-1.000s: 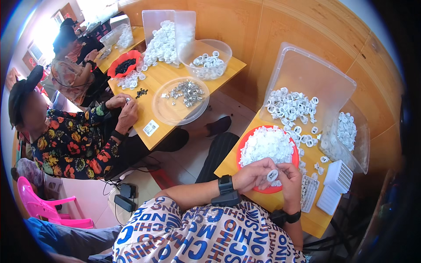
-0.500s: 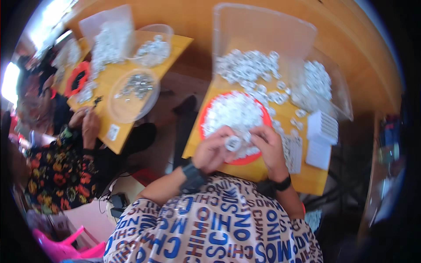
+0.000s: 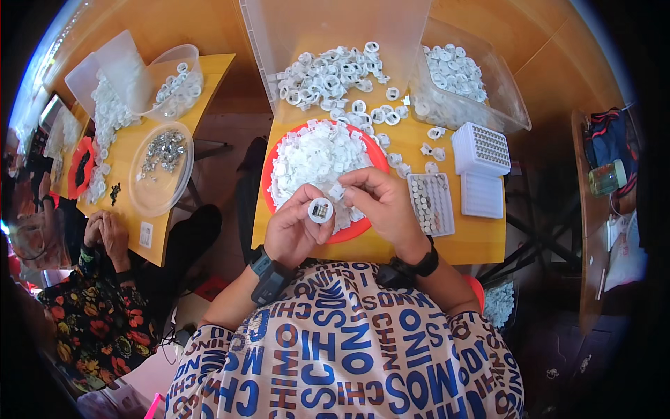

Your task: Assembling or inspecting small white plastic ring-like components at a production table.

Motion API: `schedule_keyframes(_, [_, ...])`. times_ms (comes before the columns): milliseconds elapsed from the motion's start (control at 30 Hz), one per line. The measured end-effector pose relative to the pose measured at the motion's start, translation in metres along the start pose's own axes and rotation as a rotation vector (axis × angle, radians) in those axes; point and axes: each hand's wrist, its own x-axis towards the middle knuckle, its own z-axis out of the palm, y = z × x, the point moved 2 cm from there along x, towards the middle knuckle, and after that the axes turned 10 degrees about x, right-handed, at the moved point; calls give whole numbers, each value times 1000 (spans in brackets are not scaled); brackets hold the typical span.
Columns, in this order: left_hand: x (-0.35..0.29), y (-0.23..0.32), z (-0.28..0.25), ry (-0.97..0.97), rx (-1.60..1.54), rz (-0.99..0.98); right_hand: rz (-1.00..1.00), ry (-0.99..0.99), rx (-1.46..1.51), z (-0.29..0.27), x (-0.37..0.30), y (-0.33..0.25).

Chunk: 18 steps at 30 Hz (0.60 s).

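Note:
My left hand (image 3: 292, 229) grips a small round white plastic housing (image 3: 320, 210). Its open face is turned up and shows dark and metallic parts inside. Between the thumb and fingertips of my right hand (image 3: 382, 204) is a small white plastic piece (image 3: 336, 191), apart from the housing by a narrow gap. Both hands hover over the near part of a red basin (image 3: 382, 159), heaped with white plastic pieces (image 3: 317, 155).
Round white housings (image 3: 328, 77) lie heaped beyond the basin, before an upright clear bin. A clear tub (image 3: 513, 115) of housings, stacked white trays (image 3: 481, 150) and a tray of round metal cells (image 3: 431, 202) stand right. Leftward, a co-worker's hands (image 3: 108, 234) rest near another yellow table (image 3: 125, 164).
The whole view has shifted, with the tables now further left, and looks sharper. My left hand still holds the round housing; the white piece in my right fingers now shows plainly.

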Motion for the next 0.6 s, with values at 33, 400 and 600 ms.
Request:
schedule_keyframes(33, [0, 0, 0, 4, -4, 1, -18, -22, -73, 1, -1, -1])
schedule_keyframes(400, [-5, 1, -5, 68, -1, -10, -1, -85, -103, 9, -6, -7])
schedule_keyframes(600, [-7, -1, -7, 54, -4, 10, -19, -119, -100, 11, -6, -3])
